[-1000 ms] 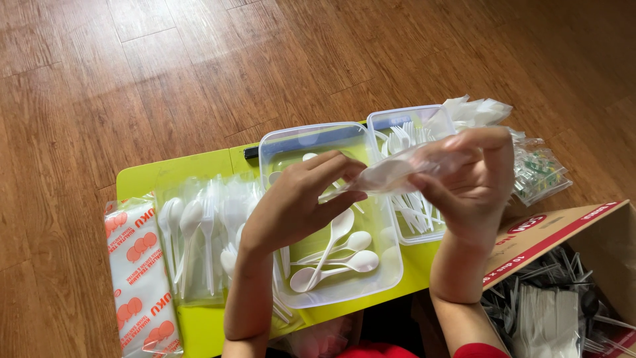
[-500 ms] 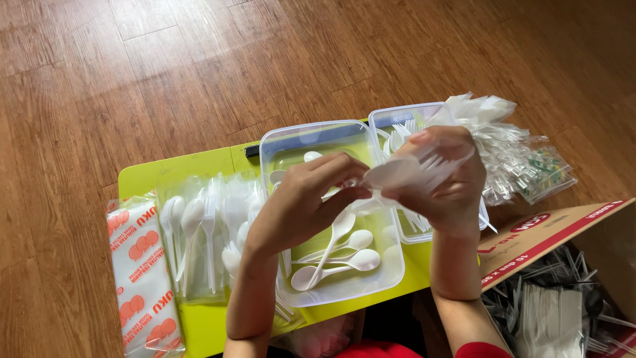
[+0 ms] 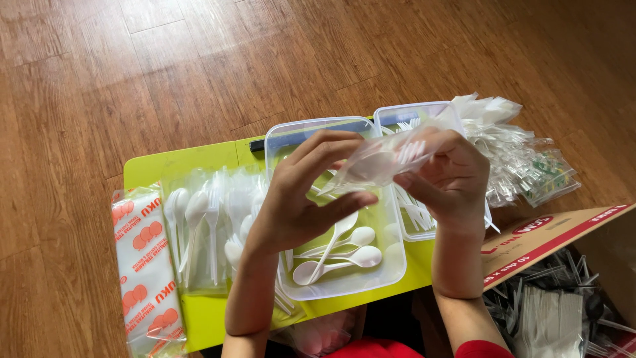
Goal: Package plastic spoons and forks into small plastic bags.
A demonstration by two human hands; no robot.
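Both hands have closed in over the front tub (image 3: 334, 278) on the worktop (image 3: 179, 166). The clear cutlery packet (image 3: 387, 159), held above that tub, now sits flatter. Left hand (image 3: 298, 199) fingers pinch its near end; right hand (image 3: 450, 182) grips the far end, wrist bent inward.
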